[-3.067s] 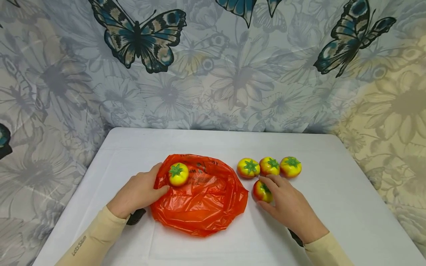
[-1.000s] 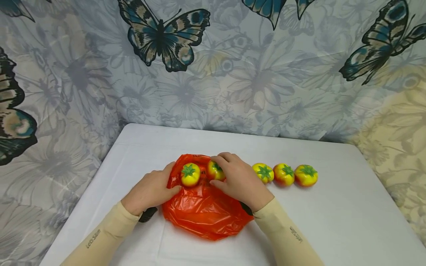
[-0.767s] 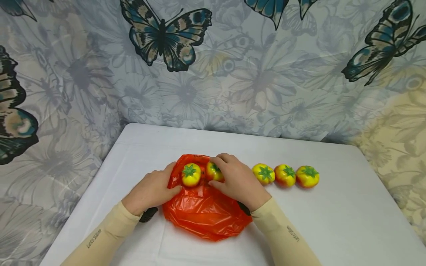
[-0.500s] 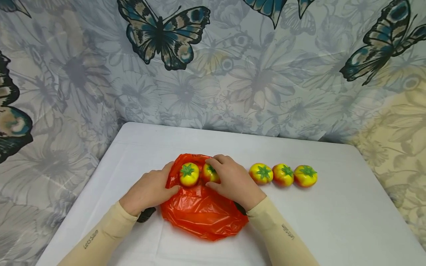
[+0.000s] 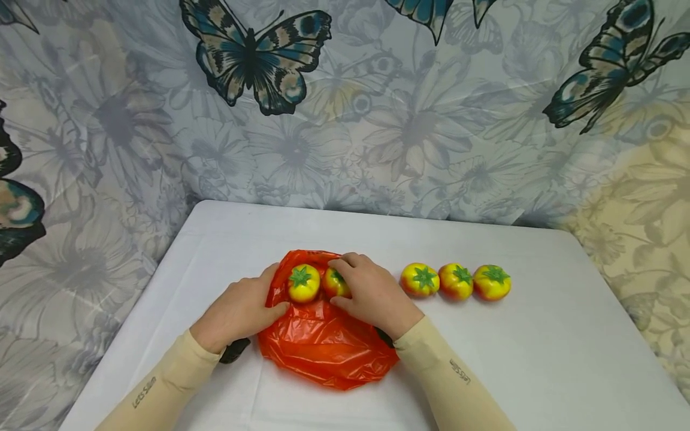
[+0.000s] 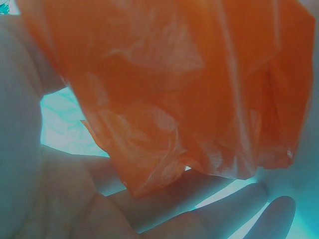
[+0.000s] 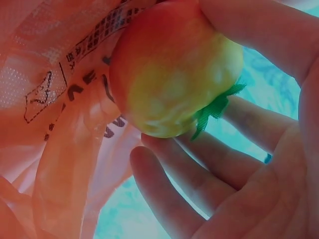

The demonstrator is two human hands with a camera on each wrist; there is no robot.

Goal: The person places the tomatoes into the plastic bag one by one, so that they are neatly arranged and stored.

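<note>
A crumpled red plastic bag (image 5: 329, 353) lies on the table, with one red-and-yellow toy tomato (image 5: 304, 284) resting on its upper left part. My left hand (image 5: 239, 308) holds the bag's left edge, thumb on top; the left wrist view has the other fingers (image 6: 194, 219) behind the plastic (image 6: 144, 89). A second toy tomato (image 5: 336, 284) is gripped by my right hand (image 5: 374, 296) over the bag, right beside the first. In the right wrist view, thumb and fingers surround this tomato (image 7: 174, 69), its green leaf cap facing the palm and printed plastic (image 7: 65, 94) behind.
Three more toy tomatoes stand in a row to the right of the bag: a left one (image 5: 420, 280), a middle one (image 5: 456, 282) and a right one (image 5: 492, 283). The white table (image 5: 539, 359) meets a butterfly-and-flower patterned backdrop (image 5: 399, 131) at the back.
My right hand has carried a toy tomato from the table, in front of the row, onto the bag, then slid it slightly left towards the first one. The left hand keeps its hold.
</note>
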